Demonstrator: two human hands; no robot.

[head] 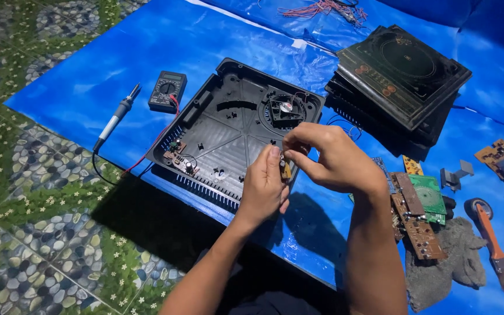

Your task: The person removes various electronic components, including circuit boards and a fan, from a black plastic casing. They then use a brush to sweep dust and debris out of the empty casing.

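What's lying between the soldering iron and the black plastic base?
In the head view, a digital multimeter lies between the soldering iron and the black base.

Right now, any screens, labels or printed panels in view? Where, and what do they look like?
Multimeter: on the blue tarp, left of the open black casing; dark rectangular body, small greyish screen at top, round dial below.
Cooktop panel: top of the stack at upper right; black glass square, faint ring marking, reddish button spots at its near-left edge.
Fan label: round sticker, red and pale, on the fan hub inside the casing.
No packages.
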